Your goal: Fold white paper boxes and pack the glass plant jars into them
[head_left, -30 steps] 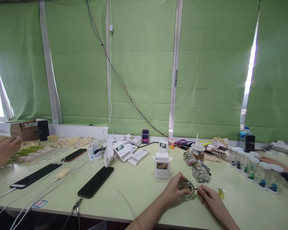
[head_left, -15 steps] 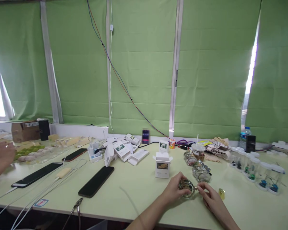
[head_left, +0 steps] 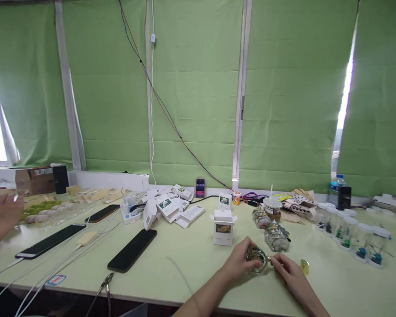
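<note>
In the head view, a round metal-and-glass piece [head_left: 258, 259] is held low over the table, right of centre. My left hand [head_left: 240, 260] is closed round its left side. The fingers of my right hand [head_left: 286, 269] pinch the small stem at its right edge. Just right of my right hand lies a small gold-coloured piece [head_left: 304, 267]. Behind the hands sit similar round glass pieces [head_left: 276, 237]. An open white box [head_left: 223, 233] with a picture on its front stands upright beyond my left hand.
White boxes [head_left: 166, 207] lie piled at centre back. Black phones [head_left: 132, 251] and white cables are on the left. Clear jars [head_left: 361, 242] stand at the right, and a drink cup [head_left: 272, 204] stands behind the glass pieces. Another person's hand [head_left: 1, 215] reaches in at far left.
My right hand's fingers have shifted slightly at the stem. The other person's hand at the far left has moved a little. My left hand has stayed in place.
</note>
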Demonstrator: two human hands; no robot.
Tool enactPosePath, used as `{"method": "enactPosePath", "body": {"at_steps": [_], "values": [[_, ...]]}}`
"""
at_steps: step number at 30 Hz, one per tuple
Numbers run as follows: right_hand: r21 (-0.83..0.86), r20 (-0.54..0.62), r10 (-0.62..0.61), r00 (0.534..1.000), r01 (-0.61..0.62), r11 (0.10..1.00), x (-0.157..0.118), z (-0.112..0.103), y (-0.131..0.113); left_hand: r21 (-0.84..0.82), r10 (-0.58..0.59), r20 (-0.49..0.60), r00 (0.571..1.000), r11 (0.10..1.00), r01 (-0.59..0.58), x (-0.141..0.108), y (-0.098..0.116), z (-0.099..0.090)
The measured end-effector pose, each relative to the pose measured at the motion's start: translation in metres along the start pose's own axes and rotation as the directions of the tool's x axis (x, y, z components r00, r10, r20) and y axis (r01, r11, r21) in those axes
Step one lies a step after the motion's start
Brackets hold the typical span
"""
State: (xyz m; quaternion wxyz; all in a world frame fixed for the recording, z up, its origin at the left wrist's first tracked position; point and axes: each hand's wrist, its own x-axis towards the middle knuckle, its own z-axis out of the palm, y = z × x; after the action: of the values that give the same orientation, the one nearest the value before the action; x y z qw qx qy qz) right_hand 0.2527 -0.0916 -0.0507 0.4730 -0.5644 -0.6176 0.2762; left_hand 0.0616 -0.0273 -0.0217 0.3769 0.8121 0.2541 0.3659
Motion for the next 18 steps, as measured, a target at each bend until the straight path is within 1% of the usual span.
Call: {"method": "enactPosePath", "body": {"at_steps": [4, 8, 12, 18], "values": [[-0.024, 0.005, 0.011, 1.0, -0.011, 1.0, -0.0005, -0.0003, -0.0021, 0.007, 0.008, -0.017, 1.0, 1.0, -0.008, -0.0001, -0.0001, 0.0005], [-0.025, 0.005, 0.027, 1.0, -0.027, 0.999, -0.0009, 0.0, -0.0023, 0.016, -0.006, -0.007, 1.0, 1.0, 0.006, -0.0002, 0.0004, 0.0009], [0.007, 0.0, 0.027, 1.0, -0.027, 1.0, -0.0008, 0.0006, -0.0015, 0.011, -0.005, -0.02, 1.0, 1.0, 0.005, -0.0002, 0.0005, 0.0009], [0.061, 0.008, 0.065, 0.998, -0.065, 0.996, 0.0003, 0.0019, 0.0032, 0.01, -0.028, -0.035, 0.999, 1.0, 0.029, -0.0012, 0.0039, 0.0006]]}}
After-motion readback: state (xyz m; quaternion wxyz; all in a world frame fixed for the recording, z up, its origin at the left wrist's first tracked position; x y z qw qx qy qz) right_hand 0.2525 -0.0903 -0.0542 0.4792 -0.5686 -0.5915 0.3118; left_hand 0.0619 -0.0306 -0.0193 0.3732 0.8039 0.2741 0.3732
